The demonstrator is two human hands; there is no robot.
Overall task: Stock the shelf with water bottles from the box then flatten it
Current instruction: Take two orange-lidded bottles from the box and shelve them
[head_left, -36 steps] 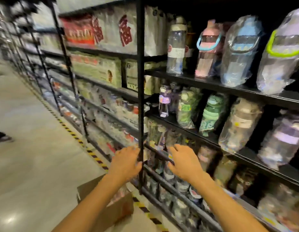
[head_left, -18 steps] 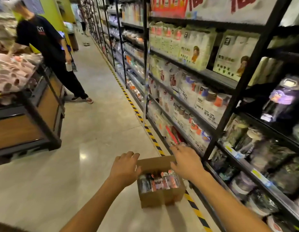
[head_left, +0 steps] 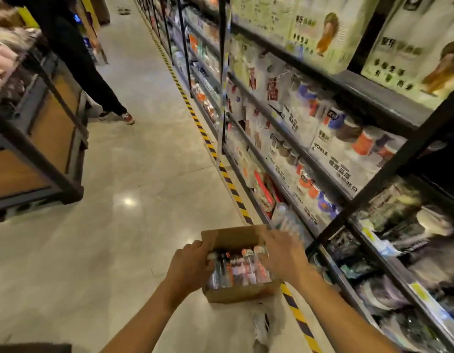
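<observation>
An open cardboard box (head_left: 237, 294) sits on the floor beside the black shelf unit (head_left: 334, 226). It holds several wrapped water bottles (head_left: 237, 270) lying side by side. My left hand (head_left: 192, 266) reaches over the box's left edge with its fingers curled down onto the leftmost bottles; the fingertips are hidden. My right hand (head_left: 281, 253) is blurred and hovers over the right end of the bottles with its fingers spread. The lower right shelves (head_left: 404, 248) carry bagged bottles.
A person in black (head_left: 75, 54) stands up the aisle on the left, beside a wood-and-metal display stand (head_left: 42, 128). Yellow-black tape (head_left: 231, 184) runs along the shelf foot. Crumpled clear plastic (head_left: 261, 324) lies on the floor just in front of the box.
My view swung from the bottle shelves down to the box on the floor. Both hands dropped from the shelf front to the box and now reach in among the bottles.
</observation>
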